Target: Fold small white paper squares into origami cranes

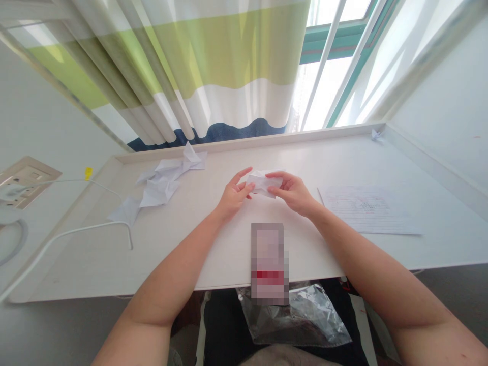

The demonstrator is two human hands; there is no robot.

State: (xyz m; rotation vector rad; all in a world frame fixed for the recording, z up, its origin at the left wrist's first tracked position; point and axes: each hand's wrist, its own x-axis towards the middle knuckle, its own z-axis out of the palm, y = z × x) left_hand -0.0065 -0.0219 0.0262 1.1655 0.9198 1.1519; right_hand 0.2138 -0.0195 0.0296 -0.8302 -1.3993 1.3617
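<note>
A small folded piece of white paper (pixel 263 184) is held up over the middle of the desk between both hands. My left hand (pixel 235 193) pinches its left end with the thumb in front, while the index finger points up past the edge. On the opposite end, my right hand (pixel 292 192) grips the paper between thumb and fingers. Below the hands, a pixelated flat rectangular object (pixel 269 254) lies across the desk's front edge. The far sides of the fingers are partly hidden behind the paper.
Several folded white papers (pixel 162 188) lie at the left of the white desk (pixel 198 229). Lined sheets (pixel 369 211) are on the right, and a small paper piece (pixel 376 134) sits in the far corner. A white cable (pixel 95 226) crosses the left side. A clear plastic bag (pixel 305 315) rests on my lap.
</note>
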